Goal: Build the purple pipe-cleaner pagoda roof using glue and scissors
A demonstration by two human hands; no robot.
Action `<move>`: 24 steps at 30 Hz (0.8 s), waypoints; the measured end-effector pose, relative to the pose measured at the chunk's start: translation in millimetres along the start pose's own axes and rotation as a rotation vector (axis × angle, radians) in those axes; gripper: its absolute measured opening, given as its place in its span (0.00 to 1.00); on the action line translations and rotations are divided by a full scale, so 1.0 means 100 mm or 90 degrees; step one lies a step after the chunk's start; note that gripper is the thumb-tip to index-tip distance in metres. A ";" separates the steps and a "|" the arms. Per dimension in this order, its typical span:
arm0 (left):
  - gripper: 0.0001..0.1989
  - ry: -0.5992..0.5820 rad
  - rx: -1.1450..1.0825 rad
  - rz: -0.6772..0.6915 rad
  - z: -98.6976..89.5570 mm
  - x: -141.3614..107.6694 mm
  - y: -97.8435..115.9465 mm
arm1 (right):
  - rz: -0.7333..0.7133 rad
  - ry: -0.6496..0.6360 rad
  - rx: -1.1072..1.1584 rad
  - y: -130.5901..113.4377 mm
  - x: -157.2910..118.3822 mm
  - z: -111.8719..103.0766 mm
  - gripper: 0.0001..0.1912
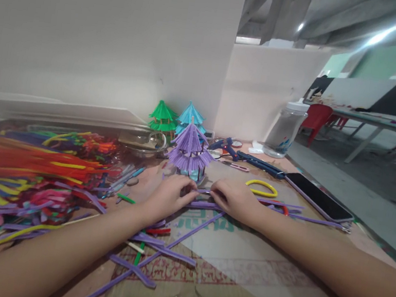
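Observation:
My left hand (172, 195) and my right hand (233, 200) are close together at the middle of the table. A thin purple strip (203, 191) runs between their fingertips, pinched at both sides. Just behind the hands stands a tiered purple pagoda-like model (191, 150). A green model (163, 116) and a light blue one (190, 114) stand behind it. More purple strips (176, 253) lie loose below my left hand, some crossing each other.
Piles of coloured strips (34, 160) cover the left side. A glass bowl (143, 143), a glue gun (226, 146), a blue-handled tool (260, 163), a phone (318, 197), a yellow loop (262, 188) and a bottle (285, 129) lie or stand around.

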State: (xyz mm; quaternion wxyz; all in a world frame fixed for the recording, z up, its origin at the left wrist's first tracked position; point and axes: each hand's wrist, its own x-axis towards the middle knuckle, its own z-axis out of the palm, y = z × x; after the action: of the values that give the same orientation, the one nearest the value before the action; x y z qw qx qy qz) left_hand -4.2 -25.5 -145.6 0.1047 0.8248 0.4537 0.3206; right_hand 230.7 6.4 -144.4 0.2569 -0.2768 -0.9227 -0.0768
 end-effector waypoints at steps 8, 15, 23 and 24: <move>0.09 0.048 -0.004 0.015 -0.03 0.01 0.01 | -0.004 0.004 0.018 0.01 0.02 -0.03 0.09; 0.08 0.051 0.016 0.003 -0.06 0.01 0.05 | 0.016 0.016 0.033 0.00 0.01 -0.04 0.10; 0.12 0.019 -0.012 0.023 -0.06 0.01 0.04 | 0.019 0.006 0.033 0.00 0.02 -0.04 0.10; 0.12 0.017 -0.010 0.022 -0.06 0.01 0.04 | 0.017 0.008 0.033 0.00 0.02 -0.04 0.10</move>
State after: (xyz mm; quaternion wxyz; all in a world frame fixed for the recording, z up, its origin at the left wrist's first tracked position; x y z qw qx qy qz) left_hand -4.9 -27.9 -138.7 0.0997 0.8273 0.4384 0.3368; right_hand 231.0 6.2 -140.1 0.2706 -0.2815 -0.9192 -0.0509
